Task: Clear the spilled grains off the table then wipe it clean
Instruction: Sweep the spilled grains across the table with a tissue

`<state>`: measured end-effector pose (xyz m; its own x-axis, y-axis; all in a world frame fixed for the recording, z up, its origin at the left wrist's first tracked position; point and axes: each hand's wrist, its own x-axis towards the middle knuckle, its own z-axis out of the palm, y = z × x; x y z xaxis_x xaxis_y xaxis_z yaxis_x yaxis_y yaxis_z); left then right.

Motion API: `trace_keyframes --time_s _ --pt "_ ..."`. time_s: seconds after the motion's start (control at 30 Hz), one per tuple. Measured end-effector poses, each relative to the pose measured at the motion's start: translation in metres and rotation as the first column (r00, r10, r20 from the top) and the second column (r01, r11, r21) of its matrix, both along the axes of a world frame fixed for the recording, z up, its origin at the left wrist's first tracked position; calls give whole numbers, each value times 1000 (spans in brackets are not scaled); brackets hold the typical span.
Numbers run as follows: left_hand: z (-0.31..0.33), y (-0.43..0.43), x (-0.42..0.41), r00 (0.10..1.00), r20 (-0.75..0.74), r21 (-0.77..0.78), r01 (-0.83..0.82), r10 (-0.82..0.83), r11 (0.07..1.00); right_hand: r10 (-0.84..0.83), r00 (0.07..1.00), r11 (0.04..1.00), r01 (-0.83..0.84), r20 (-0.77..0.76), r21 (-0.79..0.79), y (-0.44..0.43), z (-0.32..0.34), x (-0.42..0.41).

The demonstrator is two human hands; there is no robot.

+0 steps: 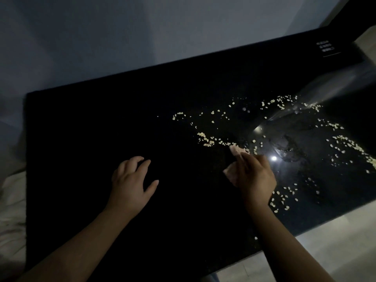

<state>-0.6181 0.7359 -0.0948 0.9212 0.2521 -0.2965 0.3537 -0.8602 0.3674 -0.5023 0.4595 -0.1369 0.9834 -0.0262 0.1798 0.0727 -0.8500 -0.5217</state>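
Observation:
Pale spilled grains (206, 139) lie scattered over the right half of a glossy black table (101, 129), in loose trails reaching the right edge and the front right. My right hand (254, 176) rests on the table, shut on a pale pink cloth (237, 150) whose tip pokes out toward the nearest trail of grains. My left hand (132, 180) lies flat on the bare dark left part of the table, fingers spread, holding nothing. The room is dim.
A grey wall (142, 37) runs behind the table. White lettering (325, 46) sits at the table's far right corner. Light floor tiles (335, 241) lie beyond the front right edge. Crumpled light fabric (12, 200) lies left of the table.

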Motion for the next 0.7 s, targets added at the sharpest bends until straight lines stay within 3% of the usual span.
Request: trace_keyframes --time_s 0.17,0.33,0.4,0.5,0.6,0.7 --pt "-8 5 -1 999 35 25 3 -4 1000 267 962 953 -273 64 128 70 17 -9" --pt "-9 11 3 996 43 -12 -79 80 997 360 930 927 -365 77 81 123 -4 16" --pt "-7 12 4 993 58 -41 -97 99 994 354 931 935 -355 82 -8 114 -12 27" --pt "-8 13 6 992 66 -49 -109 112 993 216 974 976 -212 68 -58 80 -17 44" --pt "-10 13 9 987 80 -46 -134 138 990 38 997 999 -37 65 -10 50 -10 53" --pt "-9 12 11 983 96 -67 -152 158 986 50 997 994 -55 57 98 62 8 42"
